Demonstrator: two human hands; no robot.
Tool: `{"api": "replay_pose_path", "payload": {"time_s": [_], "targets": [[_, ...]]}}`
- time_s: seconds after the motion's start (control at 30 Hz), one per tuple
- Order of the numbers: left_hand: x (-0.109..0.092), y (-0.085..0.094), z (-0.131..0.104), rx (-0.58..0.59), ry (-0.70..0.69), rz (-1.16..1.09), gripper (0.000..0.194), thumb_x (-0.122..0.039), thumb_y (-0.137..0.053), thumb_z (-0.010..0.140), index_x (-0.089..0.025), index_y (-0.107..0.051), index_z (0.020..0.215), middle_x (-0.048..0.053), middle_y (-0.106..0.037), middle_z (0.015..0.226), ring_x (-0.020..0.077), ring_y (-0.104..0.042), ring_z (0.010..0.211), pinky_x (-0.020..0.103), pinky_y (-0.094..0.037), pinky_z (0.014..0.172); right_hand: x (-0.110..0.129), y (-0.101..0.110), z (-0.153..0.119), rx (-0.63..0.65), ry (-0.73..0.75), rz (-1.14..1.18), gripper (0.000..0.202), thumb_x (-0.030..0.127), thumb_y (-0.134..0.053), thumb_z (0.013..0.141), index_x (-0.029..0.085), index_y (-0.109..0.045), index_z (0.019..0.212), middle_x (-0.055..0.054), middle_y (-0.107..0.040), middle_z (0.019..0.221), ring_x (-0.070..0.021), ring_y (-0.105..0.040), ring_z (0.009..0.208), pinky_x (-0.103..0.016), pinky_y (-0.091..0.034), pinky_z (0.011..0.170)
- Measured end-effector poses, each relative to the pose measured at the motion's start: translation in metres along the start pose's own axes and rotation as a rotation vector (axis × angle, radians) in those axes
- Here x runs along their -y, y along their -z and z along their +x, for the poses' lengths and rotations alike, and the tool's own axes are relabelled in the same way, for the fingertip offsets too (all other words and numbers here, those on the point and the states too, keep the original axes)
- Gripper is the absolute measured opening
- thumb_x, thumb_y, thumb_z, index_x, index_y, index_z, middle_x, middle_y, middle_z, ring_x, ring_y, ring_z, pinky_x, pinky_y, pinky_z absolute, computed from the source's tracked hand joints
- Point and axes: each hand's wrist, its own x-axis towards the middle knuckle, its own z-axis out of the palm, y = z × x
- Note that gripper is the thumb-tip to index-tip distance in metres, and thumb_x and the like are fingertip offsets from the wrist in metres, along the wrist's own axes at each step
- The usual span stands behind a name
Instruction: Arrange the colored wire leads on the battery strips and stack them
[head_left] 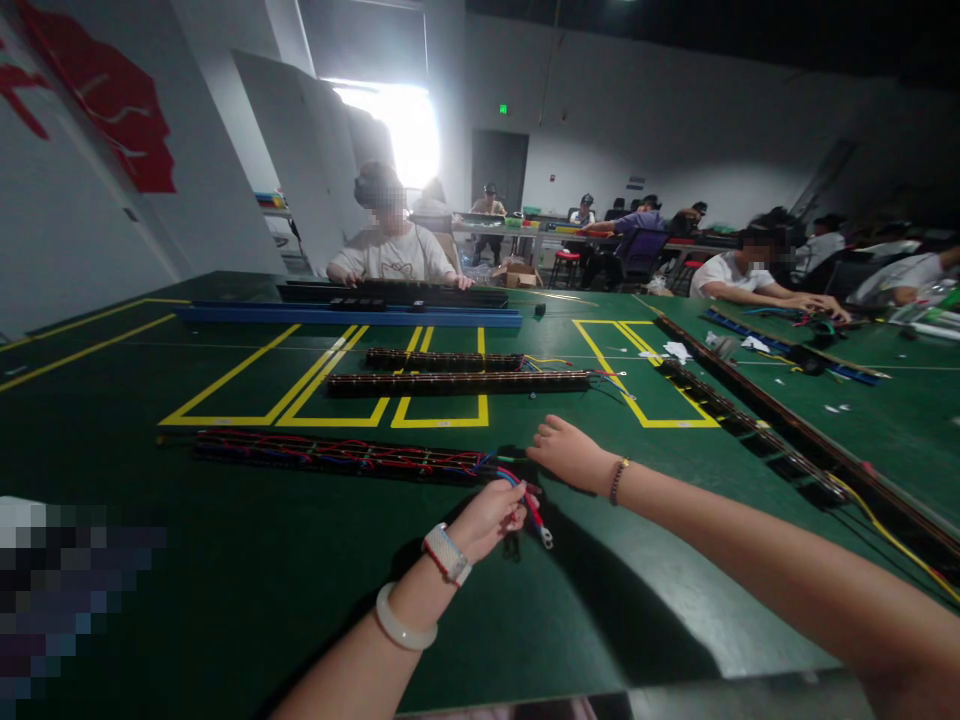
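Observation:
A long black rail strip (337, 455) with red and blue wires running along it lies on the green table in front of me. My left hand (493, 518) is closed around a bundle of red and blue wires (534, 508) at the strip's right end. Metal ring terminals (547, 539) stick out beyond its fingers. My right hand (568, 455), just right of that end, has its fingers curled together. A green wire (512, 460) runs from the strip to its fingertips, which appear to pinch it; the exact grip is hidden.
Two more wired strips (457, 382) lie farther back, across yellow tape outlines (322, 420). Behind them is a long blue rail (352, 316), with a co-worker (397, 245) seated beyond. Long strips (780, 440) extend along the right, where another person (750, 275) handles wires.

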Motion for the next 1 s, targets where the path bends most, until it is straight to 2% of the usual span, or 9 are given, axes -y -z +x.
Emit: {"api": "replay_pose_path", "payload": {"time_s": [0.13,0.37,0.43,0.53,0.7,0.83,0.93,1.0], "targets": [[-0.001,0.006,0.003,0.006,-0.014,0.105,0.02,-0.029,-0.057,0.083,-0.009,-0.057,0.082,0.001,-0.054,0.066,0.0005,-0.029,0.04,0.019,-0.014,0.039,-0.005,-0.007,0.012,-0.059,0.084,-0.124,0.013,0.01,-0.052,0.083,0.016,-0.062,0.087,-0.007,-0.064,0.083,-0.02,-0.054,0.084,-0.035,-0.032,0.085],[0.002,0.014,0.007,0.04,0.007,0.298,0.029,-0.038,-0.056,0.081,-0.009,-0.057,0.08,-0.001,-0.053,0.061,0.001,-0.029,0.038,0.02,-0.012,0.039,-0.029,-0.025,0.034,-0.106,0.276,-0.107,0.021,0.006,-0.047,0.085,0.019,-0.063,0.088,-0.003,-0.064,0.088,-0.0154,-0.054,0.087,-0.031,-0.031,0.092],[0.002,0.016,0.007,0.053,0.0,0.331,0.032,-0.041,-0.056,0.08,-0.01,-0.057,0.079,-0.001,-0.053,0.061,0.001,-0.028,0.038,0.019,-0.012,0.039,-0.03,-0.031,0.039,-0.123,0.297,-0.118,0.022,0.006,-0.046,0.085,0.019,-0.063,0.09,-0.002,-0.064,0.091,-0.0148,-0.054,0.09,-0.031,-0.028,0.098],[0.003,0.017,0.008,0.075,-0.004,0.35,0.032,-0.042,-0.056,0.08,-0.01,-0.057,0.078,0.0,-0.054,0.061,0.0012,-0.029,0.038,0.02,-0.012,0.039,-0.028,-0.035,0.039,-0.132,0.252,-0.11,0.023,0.006,-0.045,0.086,0.02,-0.062,0.089,-0.002,-0.064,0.092,-0.0147,-0.053,0.091,-0.032,-0.027,0.1],[0.003,0.014,0.012,0.09,-0.01,0.253,0.027,-0.035,-0.054,0.082,-0.01,-0.056,0.073,-0.001,-0.053,0.058,0.002,-0.031,0.037,0.02,-0.015,0.04,-0.022,-0.031,0.019,-0.157,0.111,-0.046,0.021,0.01,-0.043,0.088,0.019,-0.06,0.098,-0.004,-0.062,0.092,-0.0172,-0.052,0.093,-0.036,-0.03,0.098],[0.004,0.01,0.013,0.072,0.007,0.127,0.022,-0.03,-0.053,0.085,-0.01,-0.056,0.075,0.001,-0.056,0.062,0.0033,-0.038,0.041,0.019,-0.022,0.041,-0.008,-0.023,-0.006,-0.182,-0.006,0.04,0.018,0.022,-0.045,0.091,0.019,-0.057,0.104,-0.006,-0.06,0.095,-0.0194,-0.051,0.093,-0.037,-0.033,0.092],[0.005,0.007,0.013,0.012,0.032,0.039,0.015,-0.024,-0.054,0.085,-0.012,-0.054,0.078,0.003,-0.06,0.068,0.0048,-0.046,0.046,0.019,-0.028,0.044,0.009,-0.021,-0.027,-0.223,-0.02,0.149,0.021,0.023,-0.041,0.092,0.019,-0.058,0.104,-0.007,-0.06,0.091,-0.0186,-0.051,0.088,-0.036,-0.033,0.089],[0.006,0.006,0.013,-0.024,0.034,-0.009,0.012,-0.023,-0.054,0.085,-0.013,-0.052,0.078,0.001,-0.059,0.066,0.0059,-0.049,0.047,0.018,-0.03,0.045,0.019,-0.023,-0.039,-0.261,-0.007,0.231,0.026,0.021,-0.04,0.091,0.02,-0.057,0.111,-0.007,-0.061,0.092,-0.0177,-0.051,0.087,-0.036,-0.033,0.089]]}}
